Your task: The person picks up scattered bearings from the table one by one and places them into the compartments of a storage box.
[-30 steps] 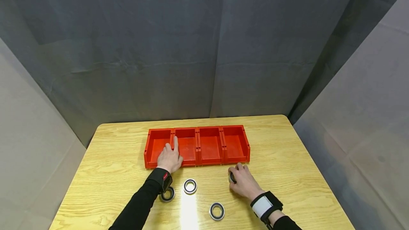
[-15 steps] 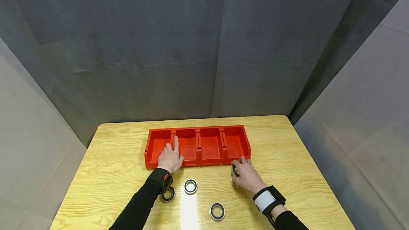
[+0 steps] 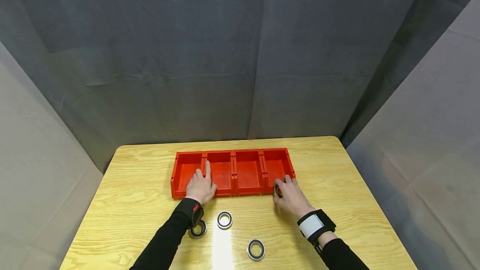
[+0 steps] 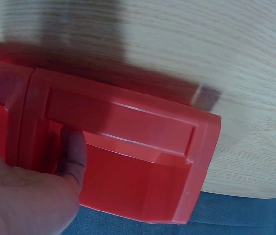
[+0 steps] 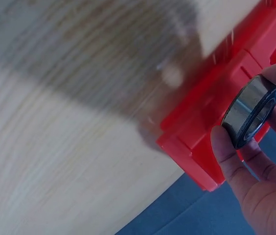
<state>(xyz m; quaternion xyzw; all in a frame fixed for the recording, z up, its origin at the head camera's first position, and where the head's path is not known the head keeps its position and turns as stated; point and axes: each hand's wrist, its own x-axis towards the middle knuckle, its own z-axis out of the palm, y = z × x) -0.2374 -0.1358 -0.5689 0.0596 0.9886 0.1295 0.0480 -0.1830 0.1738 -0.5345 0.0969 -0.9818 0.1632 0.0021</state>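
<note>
A row of joined red storage bins stands on the table. My left hand holds the divider between the two leftmost bins, its index finger lying straight along the top and the thumb on the other bin's side. In the left wrist view a finger reaches down into the end bin. My right hand pinches a ball bearing by its outer rim between thumb and fingertips, tilted, right at the front lip of the rightmost bin. The insides visible in these bins show only red plastic.
Several more bearings lie on the wooden table: one bearing before the bins, another bearing nearer the front, and a third bearing partly behind the left wrist. A grey curtain hangs behind the table.
My right hand has moved forward with the bearing, from the table in front of the bins to the rightmost bin's front lip. The left hand has stayed on the divider.
</note>
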